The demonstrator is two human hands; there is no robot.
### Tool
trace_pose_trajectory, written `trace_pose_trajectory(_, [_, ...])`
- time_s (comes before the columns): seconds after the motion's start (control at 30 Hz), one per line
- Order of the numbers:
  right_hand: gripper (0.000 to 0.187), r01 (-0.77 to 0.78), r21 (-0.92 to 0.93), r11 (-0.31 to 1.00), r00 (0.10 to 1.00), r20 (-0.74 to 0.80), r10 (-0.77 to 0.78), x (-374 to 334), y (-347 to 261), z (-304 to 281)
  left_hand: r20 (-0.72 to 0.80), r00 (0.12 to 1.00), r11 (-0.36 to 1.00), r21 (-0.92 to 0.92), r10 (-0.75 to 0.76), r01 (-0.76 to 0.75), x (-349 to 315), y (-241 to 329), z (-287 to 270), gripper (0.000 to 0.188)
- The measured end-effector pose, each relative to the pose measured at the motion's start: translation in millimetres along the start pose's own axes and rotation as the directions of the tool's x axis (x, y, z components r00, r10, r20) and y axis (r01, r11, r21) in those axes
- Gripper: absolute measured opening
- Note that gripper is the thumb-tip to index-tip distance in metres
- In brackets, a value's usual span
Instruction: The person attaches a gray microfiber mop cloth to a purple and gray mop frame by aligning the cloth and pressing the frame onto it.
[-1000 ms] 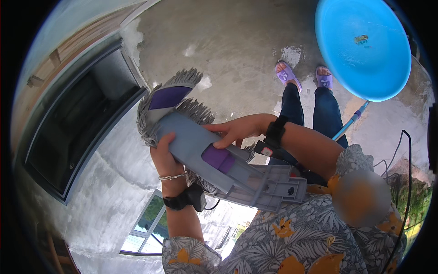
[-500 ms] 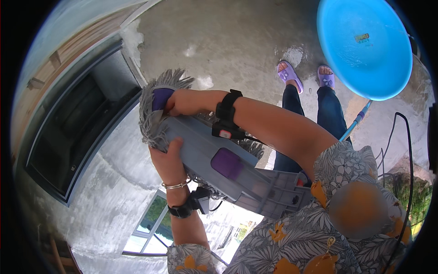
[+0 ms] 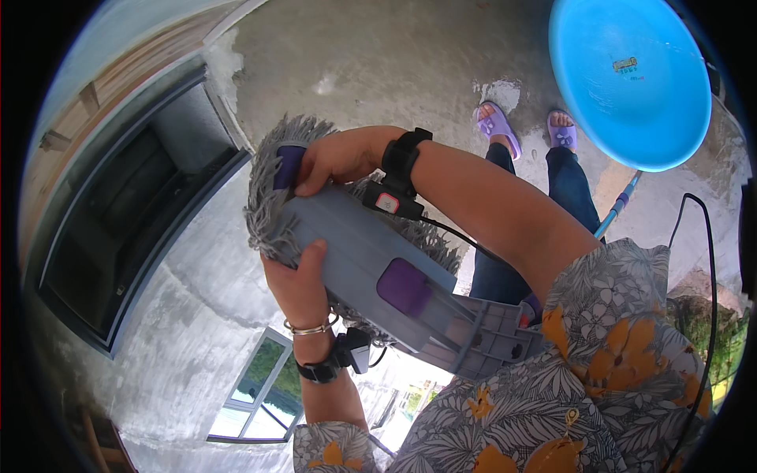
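Observation:
Held in front of my body is a flat mop head, a long grey plastic plate (image 3: 347,236) with a purple panel (image 3: 404,286) and a hinged ribbed section (image 3: 489,339) that reaches toward my shirt. A shaggy grey mop pad (image 3: 268,197) wraps its far end and hangs out along both sides. My left hand (image 3: 296,276) is closed round the pad's lower corner, its thumb on the plate. My right hand (image 3: 339,160) pinches the pad's end beside a purple tab (image 3: 289,166), thumb against the plate's end. The fingers under the pad are hidden.
A large blue basin (image 3: 631,87) with water in it stands on the concrete floor (image 3: 378,63) at the upper right. A blue pole (image 3: 619,206) lies by my legs, near a black cable (image 3: 712,315). A dark-framed doorway (image 3: 134,213) is at the left.
My right hand has shifted slightly right and up and turned, so its thumb now shows by the purple tab. The mop head has moved a little right; my left hand keeps its hold.

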State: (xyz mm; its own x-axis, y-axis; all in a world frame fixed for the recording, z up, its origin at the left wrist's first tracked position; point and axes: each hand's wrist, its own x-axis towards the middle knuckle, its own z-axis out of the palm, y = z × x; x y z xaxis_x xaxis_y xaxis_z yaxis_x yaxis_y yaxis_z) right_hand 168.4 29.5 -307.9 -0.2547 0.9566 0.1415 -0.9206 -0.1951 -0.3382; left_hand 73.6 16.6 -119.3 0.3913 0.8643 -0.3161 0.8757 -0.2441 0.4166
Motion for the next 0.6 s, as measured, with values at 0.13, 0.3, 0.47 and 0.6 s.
trace_pose_trajectory(0.13, [0.029, 0.058, -0.007, 0.998, 0.995, -0.085, -0.058, 3.3, 0.3, -6.5, 0.009, 1.0, 1.0, 0.01, -0.014, 0.014, -0.8, 1.3, 3.2, 0.049])
trace_pose_trajectory(0.3, [0.036, 0.131, 0.113, 0.985, 0.989, 0.053, -0.138, -22.0, 3.9, -15.2, -0.001, 1.0, 1.0, -0.013, -0.014, 0.014, -5.1, 8.6, 4.1, 0.05])
trace_pose_trajectory(0.47, [0.04, 0.036, -0.054, 0.998, 0.996, 0.088, -0.032, -25.1, 0.5, -25.4, 0.015, 1.0, 1.0, -0.026, 0.012, -0.011, -8.9, 6.4, 7.8, 0.05])
trace_pose_trajectory(0.6, [0.04, 0.062, -0.123, 0.991, 0.995, 0.09, -0.051, -31.7, -5.9, -34.0, 0.023, 0.999, 0.998, -0.061, -0.026, 0.027, -12.3, 8.3, 10.6, 0.051])
